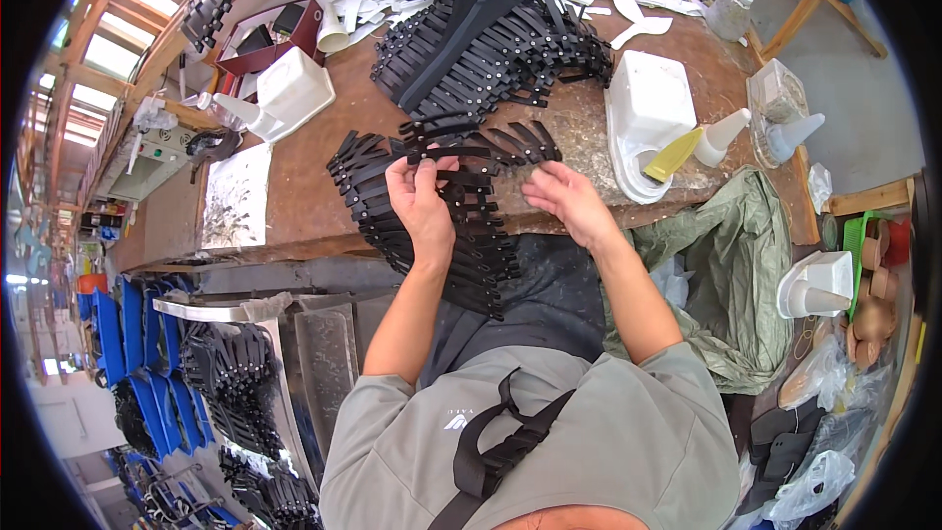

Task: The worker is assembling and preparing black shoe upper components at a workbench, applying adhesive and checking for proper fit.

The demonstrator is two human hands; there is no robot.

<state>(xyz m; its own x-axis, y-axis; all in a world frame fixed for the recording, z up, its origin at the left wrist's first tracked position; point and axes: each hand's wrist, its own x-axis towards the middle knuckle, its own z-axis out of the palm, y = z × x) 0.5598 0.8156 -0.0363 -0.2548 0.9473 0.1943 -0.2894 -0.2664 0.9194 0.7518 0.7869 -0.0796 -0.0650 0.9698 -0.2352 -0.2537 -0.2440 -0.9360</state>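
My left hand (422,198) is closed with thumb and fingers on a black strap piece (444,150), a band with narrow strips and small metal studs. It is held over a long row of similar black studded strap pieces (378,198), which runs from the table edge down onto my lap. Apart from it, my right hand (569,201) hovers over the table's near edge, fingers slightly bent and nothing visible in them. Just beyond its fingertips lie more black strips (525,144). A large heap of black strap pieces (481,39) covers the table's far middle.
White containers with cone-shaped nozzles (653,103) (294,88) stand on both sides of the brown table (579,118). A yellow-green scraper (672,155) rests at the right one. White scraps (378,5) lie behind the heap. A green sack (731,275) hangs at right.
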